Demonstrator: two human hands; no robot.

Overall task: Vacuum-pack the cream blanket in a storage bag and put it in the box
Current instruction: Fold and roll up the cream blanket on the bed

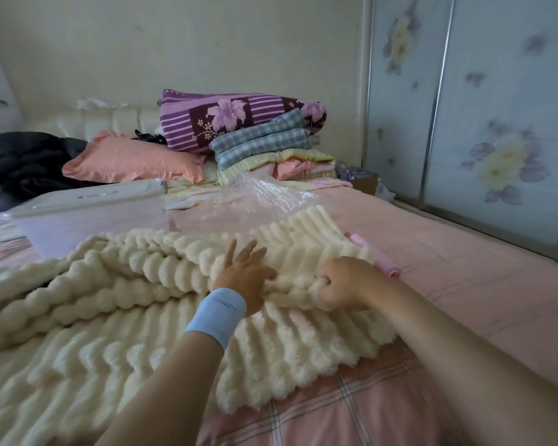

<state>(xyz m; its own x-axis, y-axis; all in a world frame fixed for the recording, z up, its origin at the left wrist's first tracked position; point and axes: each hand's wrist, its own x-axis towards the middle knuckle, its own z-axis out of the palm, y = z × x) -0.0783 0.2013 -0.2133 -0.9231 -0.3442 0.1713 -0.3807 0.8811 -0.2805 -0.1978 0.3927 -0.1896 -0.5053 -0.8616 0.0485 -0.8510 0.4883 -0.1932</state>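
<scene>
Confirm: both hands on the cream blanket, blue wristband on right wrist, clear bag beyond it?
Wrong wrist: head view shows the blue wristband on the left wrist. The left hand and right hand are both on the cream blanket, clear bag beyond it.

Home bedroom, bed (pink sheet), wardrobe

I'm seeing the bed carrying the cream blanket near, a clear box left, folded bedding far.
</scene>
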